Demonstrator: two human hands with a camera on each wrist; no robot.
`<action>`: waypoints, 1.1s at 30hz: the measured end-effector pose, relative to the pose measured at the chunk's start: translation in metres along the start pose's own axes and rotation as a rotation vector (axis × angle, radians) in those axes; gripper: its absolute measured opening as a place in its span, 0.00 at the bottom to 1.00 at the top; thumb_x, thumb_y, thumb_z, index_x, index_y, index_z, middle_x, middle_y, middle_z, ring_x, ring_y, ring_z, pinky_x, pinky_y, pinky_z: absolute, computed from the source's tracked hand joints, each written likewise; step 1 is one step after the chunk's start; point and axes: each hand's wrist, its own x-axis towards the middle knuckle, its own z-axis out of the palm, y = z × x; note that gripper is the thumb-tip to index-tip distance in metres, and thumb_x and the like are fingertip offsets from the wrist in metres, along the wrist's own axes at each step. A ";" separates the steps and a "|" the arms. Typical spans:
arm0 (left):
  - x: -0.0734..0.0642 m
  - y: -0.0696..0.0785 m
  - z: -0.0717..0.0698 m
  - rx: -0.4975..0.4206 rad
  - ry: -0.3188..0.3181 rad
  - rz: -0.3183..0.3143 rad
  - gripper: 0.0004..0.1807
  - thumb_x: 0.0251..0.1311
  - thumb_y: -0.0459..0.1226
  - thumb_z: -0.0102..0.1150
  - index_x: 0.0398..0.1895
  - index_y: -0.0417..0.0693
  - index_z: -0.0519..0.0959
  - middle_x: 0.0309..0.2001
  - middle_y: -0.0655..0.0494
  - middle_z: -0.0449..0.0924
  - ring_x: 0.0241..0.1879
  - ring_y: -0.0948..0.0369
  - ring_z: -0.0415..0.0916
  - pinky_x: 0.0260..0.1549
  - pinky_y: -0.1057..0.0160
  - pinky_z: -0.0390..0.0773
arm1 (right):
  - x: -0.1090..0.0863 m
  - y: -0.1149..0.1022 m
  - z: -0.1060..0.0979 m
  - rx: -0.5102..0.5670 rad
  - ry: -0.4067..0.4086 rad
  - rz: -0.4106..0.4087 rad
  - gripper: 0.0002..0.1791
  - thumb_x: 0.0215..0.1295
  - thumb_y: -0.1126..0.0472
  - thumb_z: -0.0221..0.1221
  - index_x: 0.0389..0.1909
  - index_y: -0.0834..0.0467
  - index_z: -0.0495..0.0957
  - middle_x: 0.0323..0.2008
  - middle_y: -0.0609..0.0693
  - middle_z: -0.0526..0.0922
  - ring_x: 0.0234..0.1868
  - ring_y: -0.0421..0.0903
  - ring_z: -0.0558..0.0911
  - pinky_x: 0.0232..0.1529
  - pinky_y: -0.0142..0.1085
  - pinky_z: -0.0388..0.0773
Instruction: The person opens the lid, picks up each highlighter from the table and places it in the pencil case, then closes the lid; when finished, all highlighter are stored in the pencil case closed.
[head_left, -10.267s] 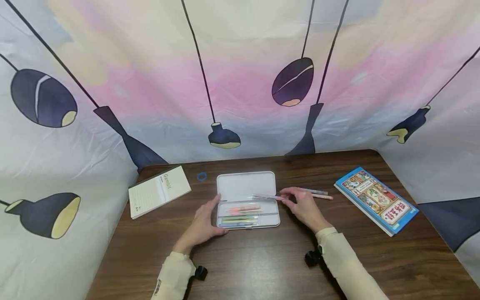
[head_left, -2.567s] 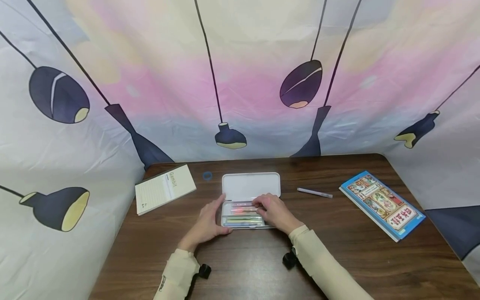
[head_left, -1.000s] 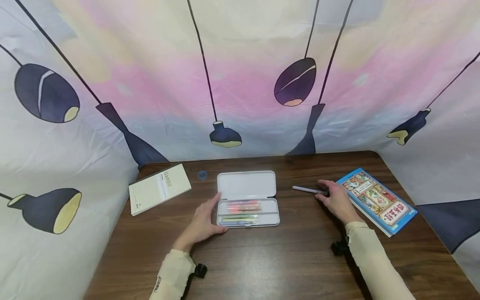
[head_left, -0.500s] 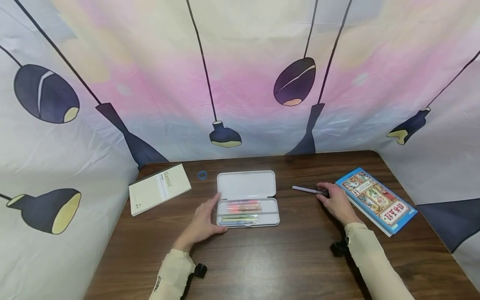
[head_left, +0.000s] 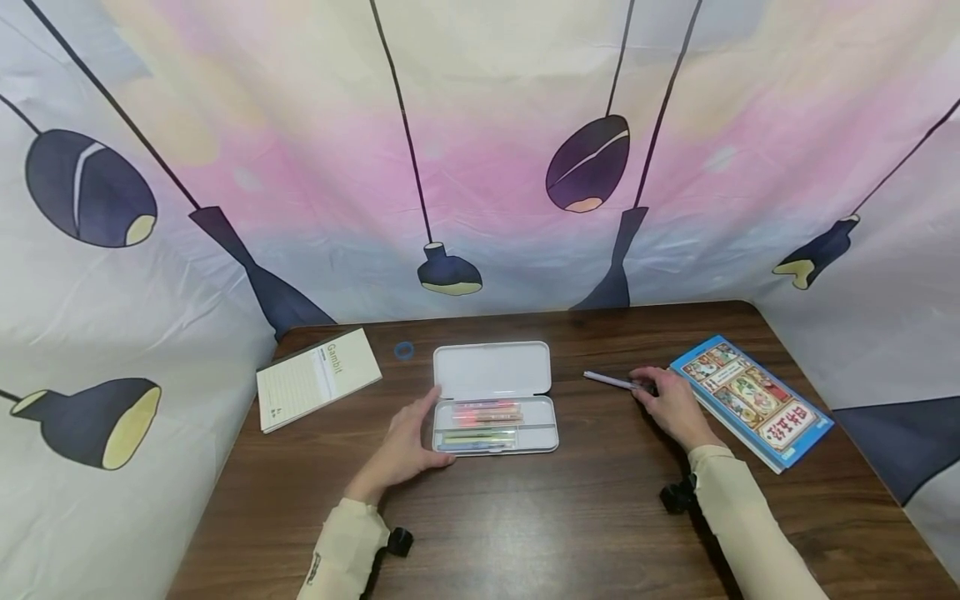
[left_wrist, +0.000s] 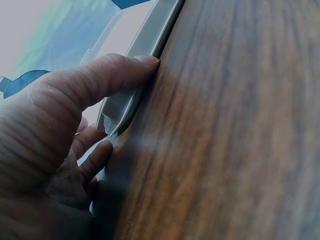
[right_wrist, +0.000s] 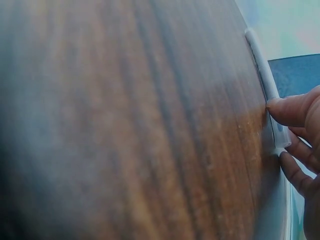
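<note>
An open white pencil case (head_left: 491, 371) lies mid-table, its lid tipped back. Pink and orange pens (head_left: 487, 414) fill its rear compartment on the left; green and blue ones (head_left: 477, 439) lie in front. My left hand (head_left: 401, 446) grips the case's left end, thumb on the front side and fingers round the corner, as the left wrist view shows. To the right, a pale lilac pen (head_left: 607, 380) lies on the wood. My right hand (head_left: 675, 408) pinches its right end between thumb and fingers, close over the table; the right wrist view shows the pen (right_wrist: 264, 75) from low down.
A cream notebook (head_left: 318, 379) is at the table's back left, with a blue ring (head_left: 404, 350) beside it. A blue comic-style book (head_left: 753, 402) lies just right of my right hand. A printed curtain (head_left: 487, 167) hangs behind the dark wooden table (head_left: 495, 533).
Earlier my right hand put a pink pen into the case, and another pen left the table too. It then moved right to the lilac pen. My left hand has stayed on the case.
</note>
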 end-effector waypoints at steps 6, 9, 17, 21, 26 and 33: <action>-0.001 0.000 -0.001 0.001 -0.001 -0.006 0.64 0.46 0.47 0.85 0.86 0.55 0.55 0.81 0.41 0.61 0.78 0.39 0.54 0.73 0.30 0.54 | -0.001 -0.001 -0.001 -0.002 -0.002 -0.008 0.14 0.69 0.71 0.66 0.54 0.68 0.84 0.42 0.60 0.87 0.42 0.57 0.83 0.43 0.53 0.79; -0.001 0.001 -0.001 0.000 -0.001 -0.004 0.64 0.46 0.47 0.85 0.86 0.54 0.55 0.80 0.41 0.61 0.77 0.39 0.55 0.73 0.30 0.54 | -0.001 -0.002 0.000 0.002 0.002 -0.009 0.14 0.69 0.71 0.66 0.54 0.68 0.84 0.42 0.60 0.87 0.42 0.57 0.84 0.44 0.54 0.80; 0.000 0.001 -0.002 -0.007 -0.009 -0.007 0.64 0.46 0.46 0.85 0.86 0.54 0.55 0.80 0.39 0.60 0.78 0.39 0.54 0.73 0.30 0.53 | -0.003 -0.003 0.002 0.003 0.028 -0.012 0.13 0.69 0.71 0.65 0.53 0.68 0.84 0.42 0.60 0.88 0.42 0.57 0.84 0.44 0.54 0.80; 0.000 0.001 -0.003 0.000 -0.012 -0.012 0.64 0.47 0.46 0.85 0.86 0.54 0.55 0.81 0.40 0.60 0.78 0.39 0.54 0.74 0.30 0.53 | -0.003 -0.006 0.001 0.003 0.044 -0.008 0.13 0.70 0.70 0.66 0.53 0.68 0.84 0.42 0.61 0.88 0.42 0.57 0.84 0.44 0.53 0.80; 0.000 0.001 -0.002 -0.005 -0.013 -0.014 0.64 0.46 0.47 0.85 0.86 0.55 0.55 0.81 0.41 0.60 0.78 0.40 0.54 0.74 0.30 0.53 | -0.004 -0.012 0.000 0.001 0.047 -0.008 0.13 0.70 0.69 0.66 0.54 0.67 0.84 0.45 0.63 0.88 0.44 0.58 0.84 0.46 0.56 0.81; 0.001 -0.001 -0.001 0.007 -0.006 0.001 0.65 0.45 0.47 0.85 0.86 0.54 0.55 0.80 0.41 0.62 0.77 0.41 0.56 0.74 0.31 0.54 | -0.002 -0.025 0.000 0.011 0.084 -0.054 0.14 0.68 0.69 0.67 0.53 0.67 0.85 0.46 0.63 0.88 0.47 0.62 0.84 0.49 0.59 0.80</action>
